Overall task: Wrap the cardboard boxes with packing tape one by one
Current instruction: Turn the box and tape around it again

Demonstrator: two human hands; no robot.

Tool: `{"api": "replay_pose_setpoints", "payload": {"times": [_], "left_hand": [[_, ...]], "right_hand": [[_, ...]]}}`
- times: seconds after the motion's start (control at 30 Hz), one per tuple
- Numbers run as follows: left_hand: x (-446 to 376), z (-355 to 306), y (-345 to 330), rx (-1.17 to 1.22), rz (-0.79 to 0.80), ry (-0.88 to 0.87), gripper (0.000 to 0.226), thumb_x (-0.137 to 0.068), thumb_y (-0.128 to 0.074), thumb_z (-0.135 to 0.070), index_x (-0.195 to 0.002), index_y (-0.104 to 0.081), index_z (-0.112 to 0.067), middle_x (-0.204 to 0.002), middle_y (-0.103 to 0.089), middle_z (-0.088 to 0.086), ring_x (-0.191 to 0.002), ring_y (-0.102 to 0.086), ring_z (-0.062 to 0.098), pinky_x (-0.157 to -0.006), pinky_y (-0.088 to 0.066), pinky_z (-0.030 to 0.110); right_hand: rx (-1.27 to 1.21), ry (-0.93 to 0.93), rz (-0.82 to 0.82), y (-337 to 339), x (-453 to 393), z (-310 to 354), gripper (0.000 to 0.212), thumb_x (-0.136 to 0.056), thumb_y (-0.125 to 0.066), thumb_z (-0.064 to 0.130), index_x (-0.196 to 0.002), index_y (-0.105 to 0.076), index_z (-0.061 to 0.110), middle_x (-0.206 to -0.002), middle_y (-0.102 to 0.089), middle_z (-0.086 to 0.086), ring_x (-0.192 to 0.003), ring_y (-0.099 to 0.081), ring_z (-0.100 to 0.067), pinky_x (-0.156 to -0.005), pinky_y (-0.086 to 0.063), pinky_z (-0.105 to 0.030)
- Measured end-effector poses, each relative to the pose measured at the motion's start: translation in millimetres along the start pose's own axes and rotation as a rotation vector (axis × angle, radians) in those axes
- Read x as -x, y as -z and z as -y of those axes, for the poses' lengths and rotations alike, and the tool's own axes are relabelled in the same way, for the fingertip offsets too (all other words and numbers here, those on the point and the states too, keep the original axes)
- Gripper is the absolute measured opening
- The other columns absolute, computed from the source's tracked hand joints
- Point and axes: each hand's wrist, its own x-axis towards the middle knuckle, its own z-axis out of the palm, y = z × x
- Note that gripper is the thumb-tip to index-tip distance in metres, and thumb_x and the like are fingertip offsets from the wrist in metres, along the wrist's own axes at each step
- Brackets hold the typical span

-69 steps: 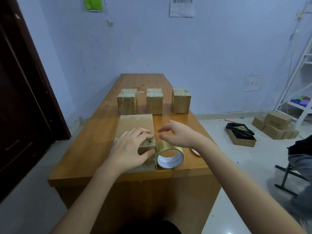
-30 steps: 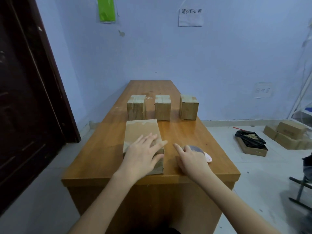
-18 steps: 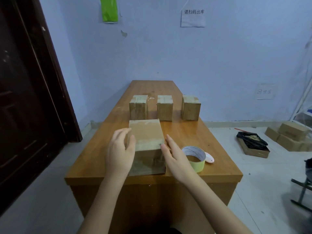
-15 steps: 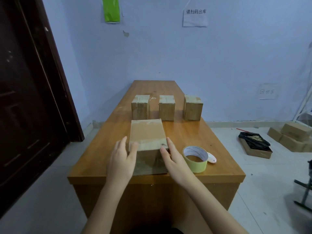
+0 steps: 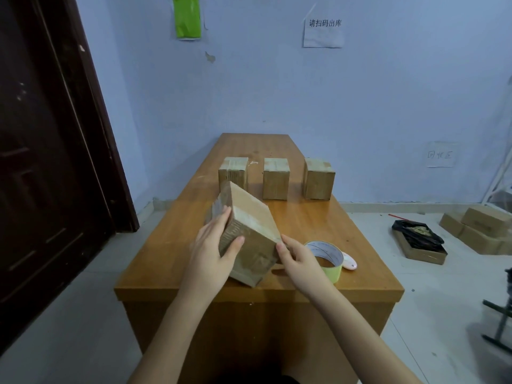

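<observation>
The big box (image 5: 243, 239) is held by both hands at the near end of the table (image 5: 171, 245), tilted onto one lower corner. The left hand (image 5: 214, 252) is curled round its left side, with the thumb on the near face. The right hand (image 5: 297, 257) touches the right lower edge, the fingers bent against it; how firmly it grips cannot be told. A pale band of tape is seen across the top face. The step in hand seems to be the turning of the box, so that another face can be taped. For the next move the tape roll (image 5: 325, 259), lying just beside the right hand, would be needed. Three small boxes (image 5: 275, 182) are standing further back in a row.
</observation>
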Motion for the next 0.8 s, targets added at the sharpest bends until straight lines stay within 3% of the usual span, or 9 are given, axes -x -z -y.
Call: {"api": "replay_pose_setpoints", "payload": {"times": [0.07,0.2,0.27,0.33,0.43,0.53,0.63,0.7,0.8], "left_hand": [[-2.4,-2.9,3.4,-0.052,0.049,-0.058,0.061,-0.09,-0.056,-0.031,-0.144,-0.029,-0.031,-0.143,-0.041,-0.004,-0.13,-0.036,0.015,-0.105,-0.037,0.045],[-4.2,-8.3,0.9,-0.275,0.123,-0.21,0.062,-0.091,-0.053,-0.036,-0.145,-0.022,-0.035,-0.149,-0.023,-0.02,-0.138,-0.022,0.005,-0.111,-0.014,0.03],[-5.0,-14.0,-5.5,-0.349,0.148,-0.269,0.064,-0.091,-0.053,-0.039,-0.145,-0.018,-0.038,-0.145,-0.015,-0.027,-0.138,-0.016,-0.001,-0.108,-0.009,0.024],[-6.3,-20.1,-13.0,-0.314,0.197,-0.274,0.07,-0.09,-0.056,-0.037,-0.145,-0.013,-0.041,-0.147,-0.012,-0.029,-0.134,-0.009,-0.007,-0.105,-0.012,0.024],[-9.9,-25.3,-17.4,-0.035,0.164,-0.136,0.07,-0.089,-0.06,-0.03,-0.146,-0.02,-0.036,-0.149,-0.02,-0.024,-0.129,-0.016,-0.01,-0.104,-0.023,0.024],[-12.7,-14.1,-12.9,0.008,-0.004,0.083,0.059,-0.092,-0.05,-0.041,-0.144,-0.03,-0.024,-0.149,-0.03,-0.009,-0.128,-0.029,-0.001,-0.1,-0.032,0.027],[-6.3,-3.9,-11.1,0.099,0.23,0.347,0.076,-0.081,-0.032,-0.07,-0.143,-0.032,-0.026,-0.145,-0.039,-0.003,-0.125,-0.044,0.009,-0.1,-0.042,0.032],[2.2,-7.9,-14.9,0.277,0.334,0.37,0.085,-0.069,-0.03,-0.079,-0.14,-0.036,-0.034,-0.134,-0.051,-0.007,-0.112,-0.053,0.004,-0.089,-0.051,0.031],[5.5,-15.7,-22.5,0.249,0.254,0.297,0.088,-0.07,-0.034,-0.079,-0.147,-0.021,-0.037,-0.147,-0.035,-0.008,-0.128,-0.042,0.013,-0.099,-0.046,0.043]], "right_hand": [[0.059,-0.026,0.017,4.4,1.7,-3.1,0.03,-0.101,-0.042,0.025,-0.128,-0.054,0.019,-0.104,-0.061,0.017,-0.096,-0.062,-0.007,-0.078,-0.058,-0.028],[0.119,-0.029,-0.019,11.7,2.0,2.8,0.052,-0.096,-0.049,0.04,-0.144,-0.038,0.022,-0.126,-0.047,0.015,-0.104,-0.047,0.011,-0.074,-0.042,-0.003],[-0.005,0.015,0.006,12.7,1.3,12.1,0.058,-0.09,-0.047,0.054,-0.142,-0.032,0.033,-0.121,-0.043,0.027,-0.095,-0.045,0.025,-0.066,-0.039,0.004],[-0.062,0.028,0.01,12.3,-0.3,20.1,0.064,-0.082,-0.039,0.065,-0.14,-0.03,0.038,-0.115,-0.04,0.036,-0.096,-0.043,0.029,-0.07,-0.038,0.003],[-0.051,-0.023,-0.016,12.6,-3.2,21.9,0.068,-0.085,-0.034,0.066,-0.142,-0.032,0.029,-0.11,-0.042,0.037,-0.105,-0.044,0.015,-0.072,-0.037,-0.002],[-0.023,-0.073,-0.059,15.8,-3.5,16.3,0.055,-0.095,-0.039,0.053,-0.142,-0.033,0.024,-0.107,-0.043,0.033,-0.092,-0.045,0.019,-0.061,-0.039,0.002],[-0.021,-0.081,-0.077,17.2,-4.5,13.0,0.053,-0.096,-0.046,0.046,-0.141,-0.035,0.021,-0.109,-0.046,0.026,-0.09,-0.048,0.016,-0.06,-0.041,0.002],[-0.02,-0.07,-0.087,15.7,-6.2,13.8,0.049,-0.097,-0.047,0.04,-0.14,-0.037,0.021,-0.11,-0.046,0.023,-0.09,-0.048,0.014,-0.059,-0.042,0.001],[-0.065,-0.083,-0.129,13.7,-8.0,15.2,0.039,-0.1,-0.043,0.03,-0.138,-0.04,0.02,-0.11,-0.05,0.021,-0.091,-0.049,0.009,-0.057,-0.043,-0.003]]}}
